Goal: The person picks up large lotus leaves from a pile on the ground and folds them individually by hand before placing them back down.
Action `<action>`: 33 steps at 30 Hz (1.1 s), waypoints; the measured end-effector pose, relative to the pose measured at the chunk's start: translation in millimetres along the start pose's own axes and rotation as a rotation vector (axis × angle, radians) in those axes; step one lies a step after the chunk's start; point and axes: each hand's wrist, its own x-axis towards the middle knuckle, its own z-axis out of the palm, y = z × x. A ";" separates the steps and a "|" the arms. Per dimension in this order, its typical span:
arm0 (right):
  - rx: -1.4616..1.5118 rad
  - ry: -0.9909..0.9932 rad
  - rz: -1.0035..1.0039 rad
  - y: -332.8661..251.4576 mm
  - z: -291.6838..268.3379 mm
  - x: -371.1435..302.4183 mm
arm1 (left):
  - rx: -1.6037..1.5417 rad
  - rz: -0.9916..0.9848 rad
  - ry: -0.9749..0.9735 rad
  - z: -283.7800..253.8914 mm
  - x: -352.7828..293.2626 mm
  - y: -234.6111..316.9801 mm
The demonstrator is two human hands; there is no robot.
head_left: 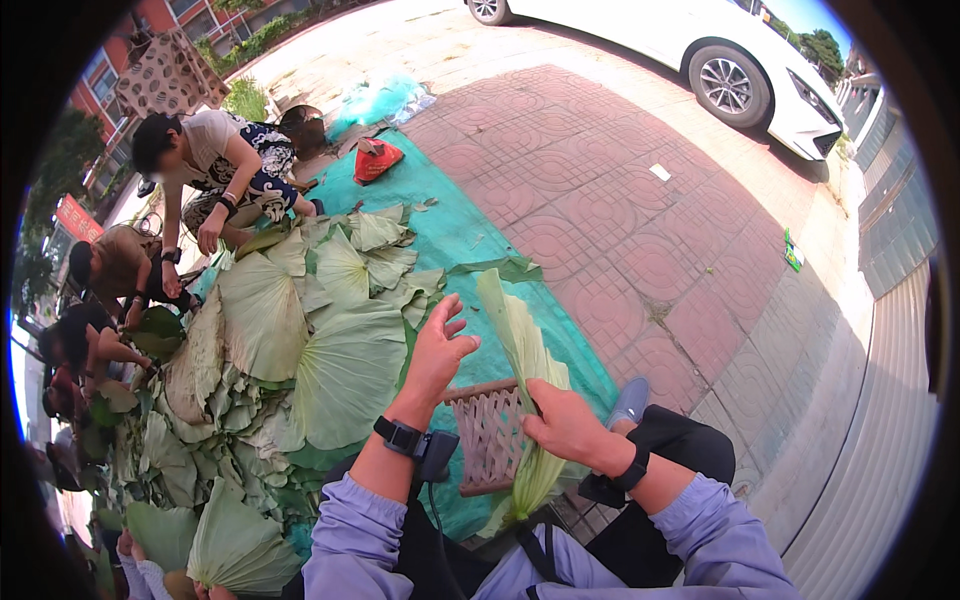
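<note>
A folded lotus leaf (pixel 525 370) is gripped in the right hand (pixel 565 425), its long pale-green body held upright in front of a woven basket (pixel 490 435). The left hand (pixel 437 350) is raised beside the leaf with fingers spread wide, nothing held. A heap of flattened leaves (pixel 300 340) is spread over a green tarp (pixel 450 225) to the left, where other people (pixel 215 165) are crouched.

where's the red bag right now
The red bag lies far up left of centre on the green tarp, beyond the leaf pile, near the crouching person.
</note>
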 end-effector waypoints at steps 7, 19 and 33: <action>-0.039 -0.102 -0.052 -2.7 15.1 -10.7 | -0.054 0.011 -0.046 -1.9 1.3 7.5; 0.022 -0.271 -0.058 -1.0 4.6 -6.9 | -0.186 0.122 -0.212 -0.6 -12.3 32.5; 0.086 0.234 -0.251 0.4 -66.4 32.7 | -0.030 0.113 -0.509 12.4 -26.3 35.7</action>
